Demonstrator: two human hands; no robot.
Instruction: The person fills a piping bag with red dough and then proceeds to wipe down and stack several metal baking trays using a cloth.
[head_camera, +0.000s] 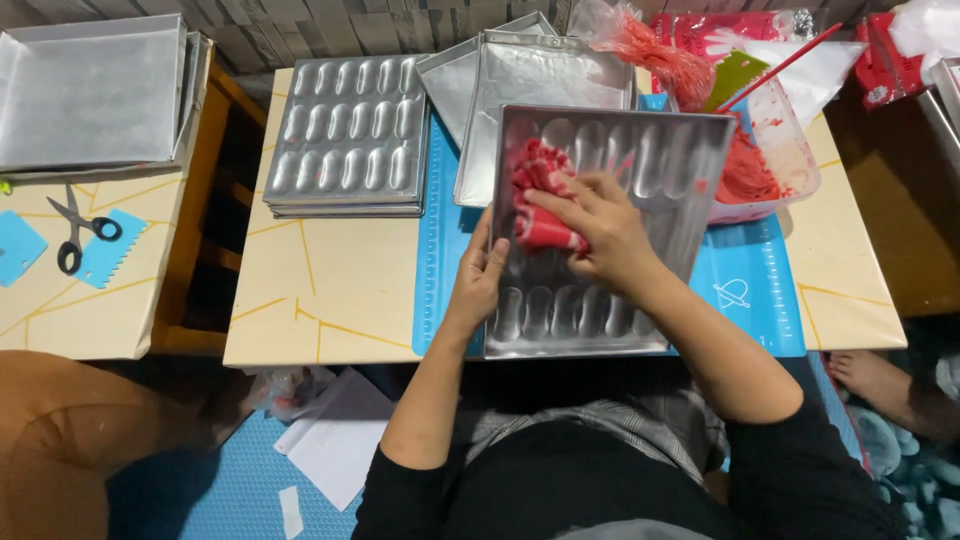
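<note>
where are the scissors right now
In the head view the scissors lie at the far left on the side table, partly over a blue toothed scraper, just below the stacked flat trays and away from both hands.

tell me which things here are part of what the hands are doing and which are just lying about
In use:
- mould tray, steadied by the left hand
- red cloth, pressed into the tray by the right hand

Lying about:
- stacked mould trays
- flat trays
- tub of red batter
- scissors
- blue scrapers
</note>
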